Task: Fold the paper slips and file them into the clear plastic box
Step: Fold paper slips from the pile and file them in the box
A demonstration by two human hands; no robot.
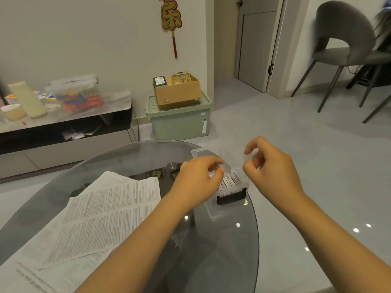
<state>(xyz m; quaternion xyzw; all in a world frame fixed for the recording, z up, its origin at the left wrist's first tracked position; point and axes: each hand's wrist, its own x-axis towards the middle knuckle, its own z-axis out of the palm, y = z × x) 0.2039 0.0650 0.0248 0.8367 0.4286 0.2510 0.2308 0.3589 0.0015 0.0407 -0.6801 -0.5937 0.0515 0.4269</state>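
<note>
**Filing slips at the table's far right edge**

The left hand (198,178) curls its grip over the row of folded slips (229,180) standing in the clear plastic box (211,205), apparently pinching one. The right hand (273,168) pinches something small and translucent; I cannot tell what. To do this well, part the row with one fingertip and slide each slip in upright. The box has thin glossy walls and a black latch (231,196); the smoked-glass table (222,250) is slick, and flat printed sheets (101,212) lie towards its left edge.
</note>
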